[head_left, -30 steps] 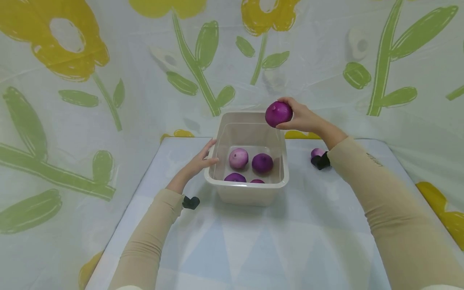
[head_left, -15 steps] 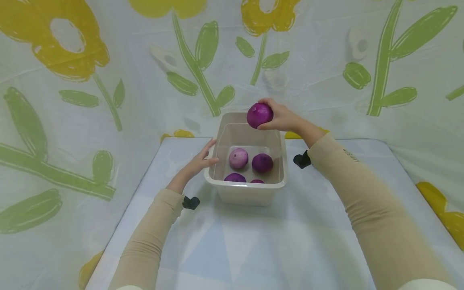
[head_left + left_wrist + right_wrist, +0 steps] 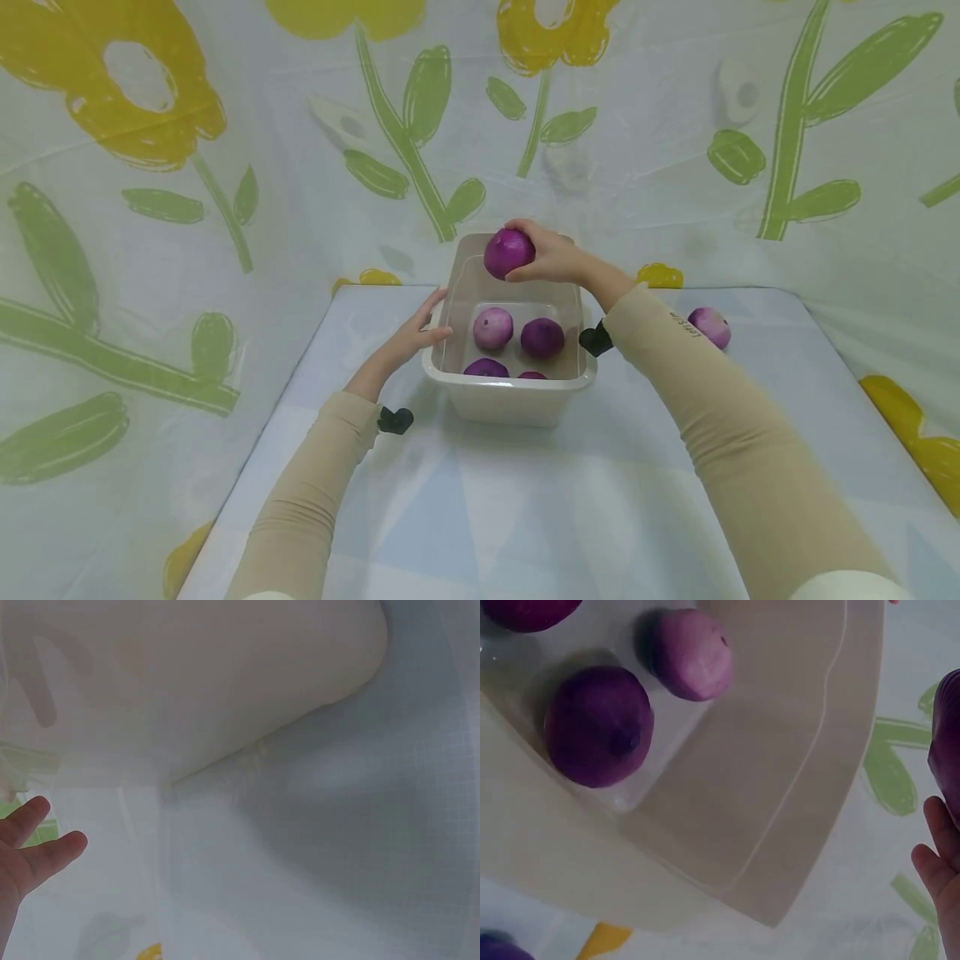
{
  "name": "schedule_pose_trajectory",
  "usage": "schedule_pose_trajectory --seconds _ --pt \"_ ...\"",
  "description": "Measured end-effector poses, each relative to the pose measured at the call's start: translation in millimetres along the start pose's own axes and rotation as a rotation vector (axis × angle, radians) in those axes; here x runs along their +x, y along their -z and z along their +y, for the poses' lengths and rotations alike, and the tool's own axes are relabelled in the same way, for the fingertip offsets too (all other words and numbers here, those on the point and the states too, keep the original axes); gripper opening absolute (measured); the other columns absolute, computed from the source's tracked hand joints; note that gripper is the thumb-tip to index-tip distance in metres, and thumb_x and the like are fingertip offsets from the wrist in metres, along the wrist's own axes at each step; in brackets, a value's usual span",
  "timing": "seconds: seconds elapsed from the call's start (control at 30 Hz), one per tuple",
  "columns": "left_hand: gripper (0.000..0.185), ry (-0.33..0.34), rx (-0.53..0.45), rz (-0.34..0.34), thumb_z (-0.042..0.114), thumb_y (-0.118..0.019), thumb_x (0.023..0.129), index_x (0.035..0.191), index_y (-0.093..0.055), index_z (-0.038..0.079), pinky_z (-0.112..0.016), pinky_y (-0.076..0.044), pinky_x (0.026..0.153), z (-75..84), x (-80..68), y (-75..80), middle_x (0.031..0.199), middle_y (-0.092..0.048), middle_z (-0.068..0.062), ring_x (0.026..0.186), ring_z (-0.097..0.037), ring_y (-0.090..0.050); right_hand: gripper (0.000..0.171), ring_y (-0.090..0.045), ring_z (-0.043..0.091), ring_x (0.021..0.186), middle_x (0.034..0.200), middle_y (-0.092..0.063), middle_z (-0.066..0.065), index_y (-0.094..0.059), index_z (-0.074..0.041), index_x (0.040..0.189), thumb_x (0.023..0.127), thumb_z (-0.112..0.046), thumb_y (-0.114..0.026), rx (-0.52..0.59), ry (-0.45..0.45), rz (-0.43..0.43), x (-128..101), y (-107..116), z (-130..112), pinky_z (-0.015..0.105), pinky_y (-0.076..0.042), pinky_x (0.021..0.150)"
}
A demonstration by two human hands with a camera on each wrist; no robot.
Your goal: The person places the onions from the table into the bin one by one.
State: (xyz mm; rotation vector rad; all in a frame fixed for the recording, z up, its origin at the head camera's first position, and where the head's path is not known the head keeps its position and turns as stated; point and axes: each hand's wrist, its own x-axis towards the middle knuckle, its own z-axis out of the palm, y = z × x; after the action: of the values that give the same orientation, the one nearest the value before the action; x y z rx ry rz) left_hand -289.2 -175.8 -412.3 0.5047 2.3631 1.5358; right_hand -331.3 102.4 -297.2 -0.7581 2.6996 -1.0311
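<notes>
A red onion [image 3: 504, 252] is held in my right hand [image 3: 557, 258] above the far part of a beige plastic bin [image 3: 510, 384]. Inside the bin lie a pale purple onion [image 3: 493, 328], a darker one [image 3: 543, 337] and others nearer the front, partly hidden by the front wall. My left hand [image 3: 411, 337] is at the bin's left side with its fingers extended near the rim. In the left wrist view the fingers [image 3: 56, 855] are straight and grip nothing. At the right wrist view's edge, the held onion [image 3: 948, 742] is cut off.
Another pale purple onion [image 3: 710, 327] lies on the table to the right, just beyond the right sleeve [image 3: 712, 400]. A flower-patterned curtain [image 3: 637, 167] hangs behind the table [image 3: 420, 517]. Each wrist carries a black strap piece [image 3: 395, 420].
My right hand has carried the onion leftward and a little down, from the bin's far right corner to over its inside. The left hand has stayed put.
</notes>
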Motion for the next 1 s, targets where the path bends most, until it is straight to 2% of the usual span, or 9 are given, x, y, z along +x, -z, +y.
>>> schedule_pose_trajectory --seconds 0.2,0.33,0.43,0.5,0.67,1.0 --pt "0.082 0.004 0.009 -0.003 0.048 -0.058 0.082 0.147 -0.012 0.03 -0.062 -0.014 0.106 0.0 0.6 -0.3 0.155 -0.003 -0.001 0.138 -0.041 -0.007 0.078 -0.04 0.029 0.125 0.14 -0.038 0.014 -0.027 -0.008 0.141 0.077 -0.023 -0.07 0.051 0.041 -0.017 0.5 -6.8 -0.4 0.044 -0.036 0.102" --pt "0.077 0.002 0.008 -0.015 0.036 -0.055 0.086 0.148 -0.01 0.027 -0.062 -0.013 0.106 0.8 1.3 0.4 0.155 -0.001 -0.002 0.138 -0.042 -0.006 0.074 -0.032 0.031 0.13 0.143 -0.035 0.014 -0.027 -0.008 0.141 0.08 -0.021 -0.068 0.084 0.052 -0.013 -1.5 -6.1 1.6 0.047 -0.034 0.103" --pt "0.074 0.003 -0.001 -0.025 0.027 -0.052 0.088 0.148 -0.009 0.024 -0.061 -0.012 0.106 5.4 -0.1 0.6 0.155 0.0 -0.003 0.137 -0.044 -0.005 0.073 -0.033 0.033 0.13 0.142 -0.035 0.015 -0.028 -0.007 0.14 0.08 -0.021 -0.067 0.07 0.053 0.003 -3.4 -2.7 4.5 0.048 -0.033 0.103" --pt "0.074 -0.003 0.001 -0.034 0.026 -0.051 0.088 0.148 -0.008 0.02 -0.062 -0.013 0.106 12.5 -4.0 0.6 0.155 0.001 -0.006 0.137 -0.045 -0.004 0.074 -0.033 0.034 0.129 0.142 -0.036 0.015 -0.028 -0.007 0.14 0.08 -0.021 -0.068 0.058 0.047 0.011 -5.5 0.9 7.1 0.049 -0.032 0.103" --pt "0.073 -0.023 -0.002 -0.045 0.022 -0.05 0.089 0.148 -0.007 0.013 -0.06 -0.015 0.107 28.3 -13.3 -0.7 0.154 0.0 -0.012 0.136 -0.046 -0.007 0.075 -0.032 0.033 0.131 0.144 -0.033 0.014 -0.027 -0.009 0.141 0.08 -0.024 -0.067 0.064 -0.015 0.026 -14.9 14.4 18.2 0.05 -0.031 0.104" --pt "0.072 -0.016 -0.007 -0.043 0.019 -0.048 0.089 0.148 -0.007 0.015 -0.059 -0.014 0.107 29.8 -14.5 -1.6 0.154 0.001 -0.01 0.137 -0.045 -0.005 0.078 -0.025 0.036 0.132 0.148 -0.023 0.016 -0.017 -0.01 0.145 0.085 -0.032 -0.062 0.03 -0.166 0.072 -52.2 51.9 62.2 0.058 -0.029 0.102"
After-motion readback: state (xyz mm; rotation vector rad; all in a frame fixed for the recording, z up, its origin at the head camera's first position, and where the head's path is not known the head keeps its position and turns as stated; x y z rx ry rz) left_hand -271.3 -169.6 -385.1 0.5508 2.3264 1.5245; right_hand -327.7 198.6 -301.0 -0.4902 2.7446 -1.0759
